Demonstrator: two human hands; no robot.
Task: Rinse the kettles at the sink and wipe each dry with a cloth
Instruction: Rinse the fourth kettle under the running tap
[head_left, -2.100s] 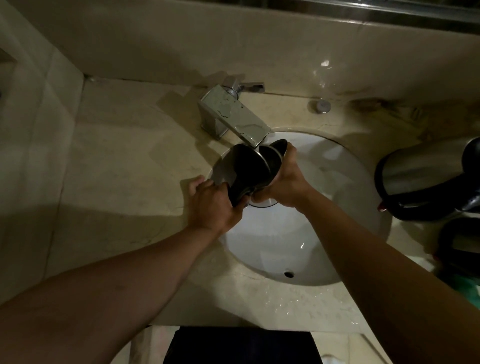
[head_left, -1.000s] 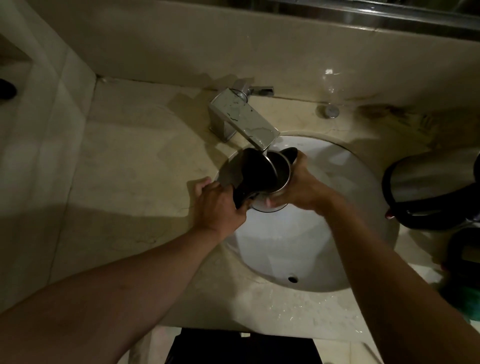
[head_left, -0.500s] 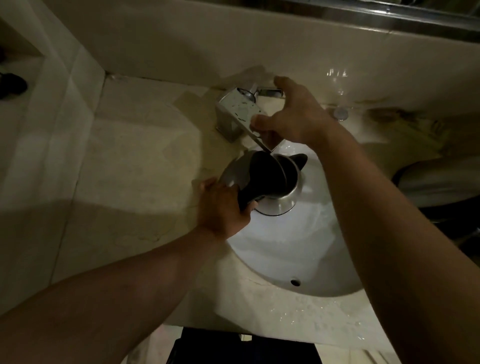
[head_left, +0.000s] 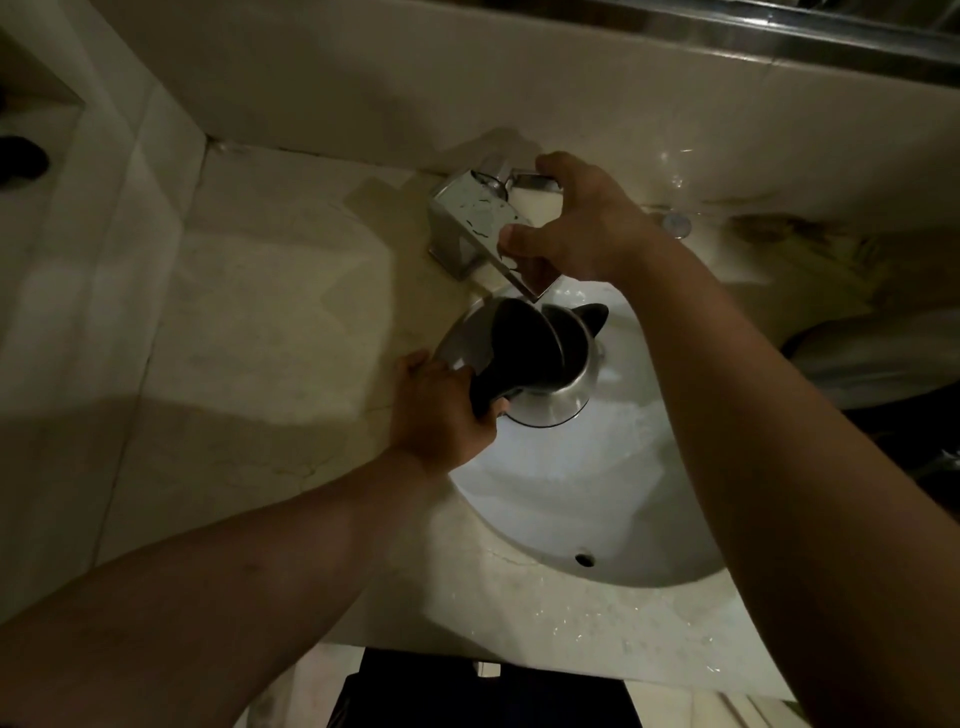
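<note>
Kettle (head_left: 524, 358) under the tap (head_left: 480, 228), held now by the left grip (head_left: 441, 410) alone, curled round its handle; the right grip (head_left: 576, 218), fingers spread, has moved to the tap lever, probably to adjust the water.

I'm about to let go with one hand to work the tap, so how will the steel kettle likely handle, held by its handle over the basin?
The kettle looks rigid polished steel, probably slick where wet. With only the left hand gripping its black handle, it may feel nose-heavy and want to tip once water enters. The right hand is at the faucet.
</note>
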